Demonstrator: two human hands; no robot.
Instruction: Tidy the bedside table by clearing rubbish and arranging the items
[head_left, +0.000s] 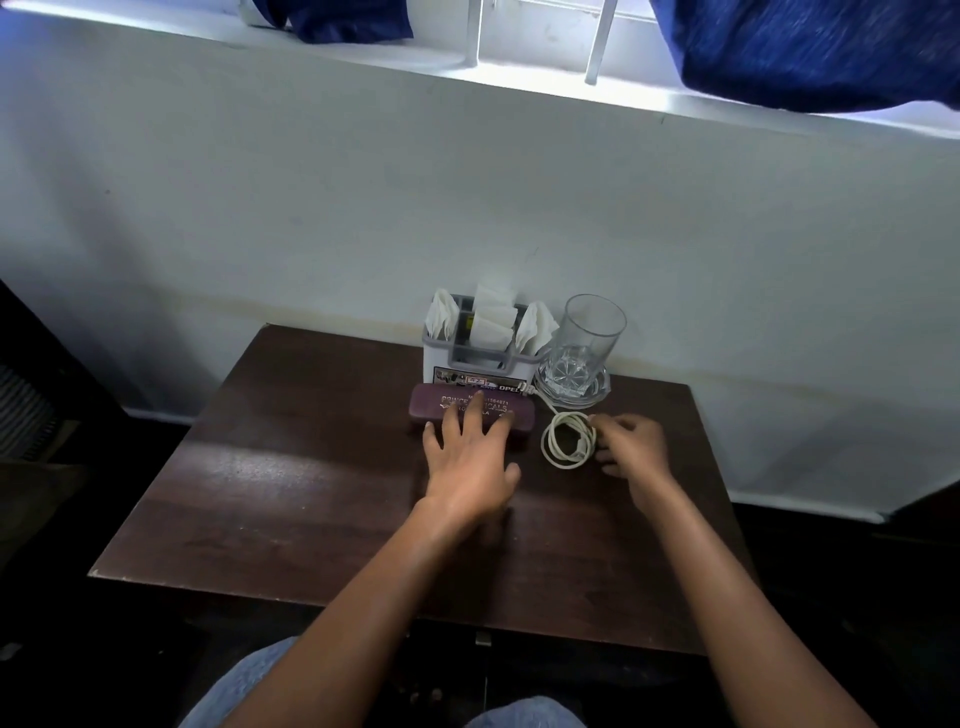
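On the table, the left hand lies spread flat, fingers resting on the purple case, whose long axis runs parallel to the back edge. The right hand, loosely curled, pinches the coiled white cable just beside it, toward the back right corner.
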